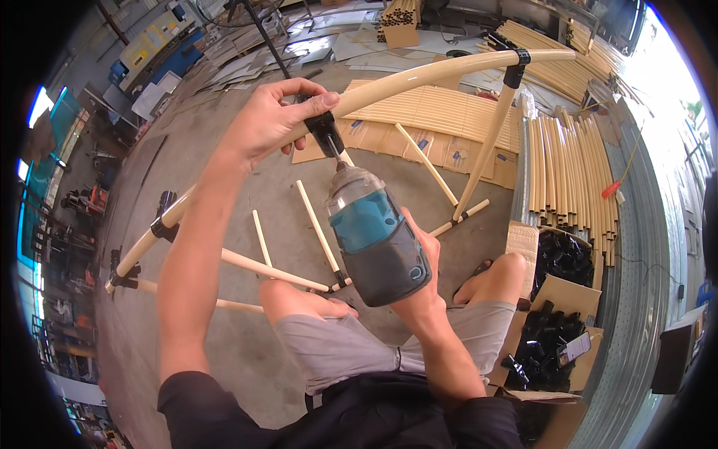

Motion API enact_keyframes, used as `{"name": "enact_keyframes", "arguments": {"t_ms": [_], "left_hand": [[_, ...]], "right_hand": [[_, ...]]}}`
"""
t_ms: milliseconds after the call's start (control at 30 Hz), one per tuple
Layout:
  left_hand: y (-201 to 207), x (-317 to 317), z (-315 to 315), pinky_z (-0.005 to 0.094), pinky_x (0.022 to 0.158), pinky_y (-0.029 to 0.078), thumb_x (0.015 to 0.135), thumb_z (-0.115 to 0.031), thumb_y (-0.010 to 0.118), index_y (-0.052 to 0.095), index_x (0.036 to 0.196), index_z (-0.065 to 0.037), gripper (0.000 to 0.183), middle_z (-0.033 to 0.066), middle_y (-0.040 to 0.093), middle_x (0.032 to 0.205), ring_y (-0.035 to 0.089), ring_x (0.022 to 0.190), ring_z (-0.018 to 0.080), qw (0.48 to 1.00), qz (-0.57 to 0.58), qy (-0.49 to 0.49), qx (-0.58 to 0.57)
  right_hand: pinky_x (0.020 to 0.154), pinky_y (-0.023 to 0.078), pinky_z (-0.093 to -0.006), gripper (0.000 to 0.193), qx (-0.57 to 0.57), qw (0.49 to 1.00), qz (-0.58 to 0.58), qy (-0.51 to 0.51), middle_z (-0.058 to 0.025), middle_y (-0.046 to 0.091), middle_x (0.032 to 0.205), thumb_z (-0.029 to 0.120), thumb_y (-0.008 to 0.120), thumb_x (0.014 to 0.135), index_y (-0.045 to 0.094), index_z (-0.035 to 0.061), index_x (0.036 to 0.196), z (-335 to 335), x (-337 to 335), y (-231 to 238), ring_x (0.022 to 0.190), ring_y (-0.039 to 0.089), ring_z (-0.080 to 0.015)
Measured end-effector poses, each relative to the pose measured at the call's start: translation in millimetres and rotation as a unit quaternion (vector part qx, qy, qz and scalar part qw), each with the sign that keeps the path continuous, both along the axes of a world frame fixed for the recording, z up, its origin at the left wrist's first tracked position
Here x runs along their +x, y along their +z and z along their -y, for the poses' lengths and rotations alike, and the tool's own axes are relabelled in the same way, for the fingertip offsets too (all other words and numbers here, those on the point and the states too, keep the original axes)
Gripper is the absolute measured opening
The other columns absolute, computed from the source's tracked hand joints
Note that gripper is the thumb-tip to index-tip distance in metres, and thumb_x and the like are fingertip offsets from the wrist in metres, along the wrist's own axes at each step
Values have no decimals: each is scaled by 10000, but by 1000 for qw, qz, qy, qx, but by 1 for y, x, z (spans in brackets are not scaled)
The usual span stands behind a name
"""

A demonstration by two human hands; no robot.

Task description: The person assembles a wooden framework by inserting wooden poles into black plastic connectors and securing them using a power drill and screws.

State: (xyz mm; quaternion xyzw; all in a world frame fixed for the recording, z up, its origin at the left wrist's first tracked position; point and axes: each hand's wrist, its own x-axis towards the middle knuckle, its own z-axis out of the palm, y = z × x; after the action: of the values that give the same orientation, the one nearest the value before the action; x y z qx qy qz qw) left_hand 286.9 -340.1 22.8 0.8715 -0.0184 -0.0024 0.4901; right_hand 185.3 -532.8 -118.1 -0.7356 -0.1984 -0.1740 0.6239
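A teal and black power driver (379,236) is gripped in my right hand (421,258). Its bit points up and away, meeting a black pipe joint (325,133) on a cream pipe (426,73). My left hand (280,116) is wrapped round the pipe at that joint, with the thumb on top. The long pipe runs from lower left to upper right. Another black joint (516,67) sits near its far right end, where a cream upright (486,153) drops toward the floor. Further black joints (163,224) hold the frame at the left. The screw, if any, is hidden by the bit.
Cardboard boxes of black joints (550,337) stand at my right, with a phone (574,349) on one. Bundles of cream pipes (572,168) lie beyond them beside a metal beam (636,224). More pipes (441,112) rest on cardboard ahead. Flat sheets (314,49) cover the far floor.
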Motion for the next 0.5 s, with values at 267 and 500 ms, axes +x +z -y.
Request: {"name": "enact_keyframes", "arguments": {"t_ms": [267,500], "left_hand": [[-1,1,-4,224,401,381,868,-351,723,642,968,-53,325,35,638,718,539,469,89,1000,1,-20,-4],[3,3,-5,238,391,409,854,-309,747,633,964,-49,304,48,676,759,558,467,93,999,-16,-28,-36]], "right_hand": [[603,491,-379,442,-25,1000,-6,11,-166,619,749,174,781,626,545,18,965,7,-2,7,687,623,-375],[626,486,-375,376,-76,997,-6,-27,-184,611,737,152,740,669,561,18,971,9,-3,23,699,619,-391]]}}
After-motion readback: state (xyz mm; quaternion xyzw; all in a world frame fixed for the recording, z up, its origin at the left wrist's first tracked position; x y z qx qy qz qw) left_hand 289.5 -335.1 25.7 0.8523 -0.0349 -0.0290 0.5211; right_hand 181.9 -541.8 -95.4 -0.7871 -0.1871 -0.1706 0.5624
